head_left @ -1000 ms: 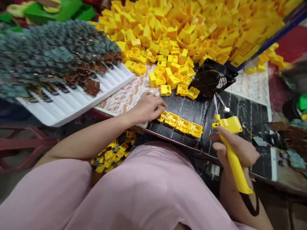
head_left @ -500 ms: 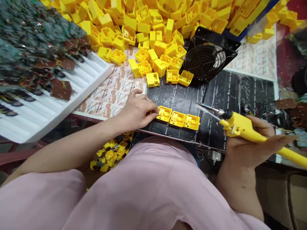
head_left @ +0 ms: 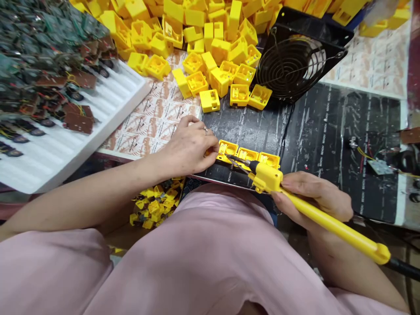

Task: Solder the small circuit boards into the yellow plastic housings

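Observation:
My left hand (head_left: 197, 146) is closed at the left end of a row of open yellow plastic cases (head_left: 248, 155). A bit of yellow case shows between its fingers, mostly hidden by them. In my right hand (head_left: 315, 197) is a yellow soldering iron (head_left: 331, 218), its handle slanting down to the right. A thin wire or guide runs alongside the metal tip. That tip points left and lies over the leftmost visible case, near its inner metal parts; whether it touches them I cannot tell. The iron's body partly covers the other cases.
A black fan (head_left: 292, 61) stands behind the row, beside a heap of yellow cases (head_left: 210, 39). At left, a white foam tray (head_left: 127, 94) bears circuit boards and small wired round parts. A wired board (head_left: 380, 166) lies at right. More yellow pieces (head_left: 155, 205) sit below the table edge.
My right hand has brought the soldering iron left, from beyond the row to over the cases. My left hand stays at the row's left end. The view has shifted slightly.

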Demonstrator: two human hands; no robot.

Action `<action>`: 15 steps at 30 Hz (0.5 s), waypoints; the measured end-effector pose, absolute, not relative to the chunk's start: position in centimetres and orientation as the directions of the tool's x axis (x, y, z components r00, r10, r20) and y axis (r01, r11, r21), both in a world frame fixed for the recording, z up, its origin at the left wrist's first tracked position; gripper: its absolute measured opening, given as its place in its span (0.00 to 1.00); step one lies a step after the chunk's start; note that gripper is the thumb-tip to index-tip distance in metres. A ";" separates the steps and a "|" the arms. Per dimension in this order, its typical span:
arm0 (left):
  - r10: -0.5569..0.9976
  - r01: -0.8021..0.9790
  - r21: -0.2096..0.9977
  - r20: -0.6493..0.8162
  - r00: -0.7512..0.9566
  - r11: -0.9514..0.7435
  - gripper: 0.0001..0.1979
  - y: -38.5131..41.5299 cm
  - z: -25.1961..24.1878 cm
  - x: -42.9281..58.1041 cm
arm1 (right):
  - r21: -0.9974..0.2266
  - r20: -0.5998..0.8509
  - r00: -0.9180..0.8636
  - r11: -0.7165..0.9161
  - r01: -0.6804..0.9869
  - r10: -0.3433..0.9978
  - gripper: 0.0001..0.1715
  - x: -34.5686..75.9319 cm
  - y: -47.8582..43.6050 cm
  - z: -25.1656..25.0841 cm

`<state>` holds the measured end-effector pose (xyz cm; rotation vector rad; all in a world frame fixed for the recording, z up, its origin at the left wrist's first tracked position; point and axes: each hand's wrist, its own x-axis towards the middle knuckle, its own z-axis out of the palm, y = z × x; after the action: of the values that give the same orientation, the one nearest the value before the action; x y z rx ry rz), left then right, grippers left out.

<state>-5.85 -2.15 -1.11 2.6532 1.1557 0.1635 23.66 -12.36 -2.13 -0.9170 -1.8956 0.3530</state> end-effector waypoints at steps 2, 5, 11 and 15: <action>0.728 0.706 0.254 -0.010 0.686 -0.661 0.17 -2.0 -1.0 -5.8 | -0.564 0.638 -0.312 0.703 0.433 0.704 0.12 23.5 -11.9 -1.8; 0.725 0.710 0.235 -0.028 0.688 -0.664 0.17 -1.8 -0.8 -5.6 | -0.551 0.643 -0.341 0.724 0.415 0.685 0.12 23.3 -11.3 -1.5; 0.725 0.719 0.218 -0.069 0.685 -0.660 0.14 -1.3 -0.6 -5.1 | -0.457 0.673 -0.430 0.795 0.399 0.602 0.12 22.9 -10.1 -1.0; 0.724 0.735 0.210 -0.141 0.675 -0.644 0.13 -0.9 -0.2 -4.6 | -0.457 0.663 -0.422 0.781 0.426 0.618 0.10 23.6 -10.1 -1.1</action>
<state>-4.65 -0.92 -0.21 2.6406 1.1730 -0.0642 23.59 -10.13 -1.08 -0.7763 -2.0791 0.2742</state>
